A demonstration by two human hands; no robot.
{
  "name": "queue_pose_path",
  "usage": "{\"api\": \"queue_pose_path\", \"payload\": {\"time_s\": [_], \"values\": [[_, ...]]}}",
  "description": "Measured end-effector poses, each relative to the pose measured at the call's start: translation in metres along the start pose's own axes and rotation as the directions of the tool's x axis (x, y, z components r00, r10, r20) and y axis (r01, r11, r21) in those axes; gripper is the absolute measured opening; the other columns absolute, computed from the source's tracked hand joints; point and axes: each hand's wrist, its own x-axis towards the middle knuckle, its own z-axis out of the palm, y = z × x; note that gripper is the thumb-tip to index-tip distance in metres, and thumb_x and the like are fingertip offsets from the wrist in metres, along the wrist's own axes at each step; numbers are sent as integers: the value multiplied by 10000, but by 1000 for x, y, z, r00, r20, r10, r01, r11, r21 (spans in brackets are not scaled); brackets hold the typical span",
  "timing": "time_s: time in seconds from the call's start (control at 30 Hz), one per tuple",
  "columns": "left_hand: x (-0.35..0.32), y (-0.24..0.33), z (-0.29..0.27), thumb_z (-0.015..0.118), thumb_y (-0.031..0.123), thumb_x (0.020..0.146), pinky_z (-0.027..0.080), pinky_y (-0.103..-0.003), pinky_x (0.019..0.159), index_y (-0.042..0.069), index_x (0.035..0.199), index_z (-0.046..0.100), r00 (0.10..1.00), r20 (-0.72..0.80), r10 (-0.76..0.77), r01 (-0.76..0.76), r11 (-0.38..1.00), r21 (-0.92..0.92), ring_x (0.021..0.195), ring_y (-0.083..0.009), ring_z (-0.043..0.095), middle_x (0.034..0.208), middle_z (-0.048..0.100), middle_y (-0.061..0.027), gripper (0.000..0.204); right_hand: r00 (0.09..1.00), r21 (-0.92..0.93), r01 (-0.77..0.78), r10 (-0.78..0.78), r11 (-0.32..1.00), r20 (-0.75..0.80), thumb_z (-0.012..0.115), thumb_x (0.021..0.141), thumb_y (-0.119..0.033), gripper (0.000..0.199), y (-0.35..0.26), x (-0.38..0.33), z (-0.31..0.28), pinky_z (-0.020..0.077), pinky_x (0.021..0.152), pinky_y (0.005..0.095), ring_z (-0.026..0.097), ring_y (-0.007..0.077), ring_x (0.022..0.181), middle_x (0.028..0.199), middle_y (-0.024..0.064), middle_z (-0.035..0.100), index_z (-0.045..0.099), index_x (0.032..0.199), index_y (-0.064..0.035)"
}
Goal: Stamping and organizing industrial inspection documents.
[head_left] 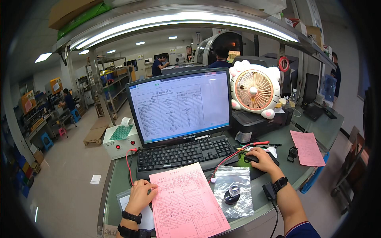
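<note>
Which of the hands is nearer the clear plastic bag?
Right. The right hand is on the mouse, just beyond the bag; the left hand, farther left, touches a pink sheet.

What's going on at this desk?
A person is at a computer. Their left hand touches the left edge of a pink form, and their right hand rests on a black mouse. The monitor shows a table-like document. Right of the form lies a clear plastic bag; a small clear-topped object is on or in it.
</note>
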Motion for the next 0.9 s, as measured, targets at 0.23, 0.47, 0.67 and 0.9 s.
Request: {"api": "queue_pose_path", "payload": {"time_s": [0.23,0.47,0.67,0.9], "values": [[0,-1,1,688,282,857,403,-392,962,114,1018,759,1000,1,-1,1,1000,2,1059,-300,513,1035,602,-112,244,1000,-9,-6,6,1000,-4,682,736,-150,404,1,0,1,427,1040,400,513,293,1236,1272,85,550,665,1140,-169],[1,-1,2,680,282,859,398,-389,971,119,1031,757,1000,10,-14,14,1000,-3,1068,-294,511,1037,602,-109,250,1000,-17,-22,22,1000,6,681,736,-157,396,1,0,2,433,1033,399,516,283,1233,1272,71,549,672,1131,-180],[0,-2,1,680,286,856,397,-385,969,125,1036,758,1000,8,-8,8,1000,-3,1069,-293,511,1038,601,-109,253,1000,-29,-16,16,999,5,681,735,-161,396,1,1,2,434,1028,397,516,282,1235,1284,69,548,673,1131,-184],[1,-2,1,689,278,851,397,-377,952,128,1040,759,1000,12,-3,3,1000,-4,1053,-286,506,1024,584,-106,250,999,-42,-36,37,998,22,679,732,-165,421,3,1,3,427,1031,411,507,288,1245,1295,70,547,664,1151,-195]]}}
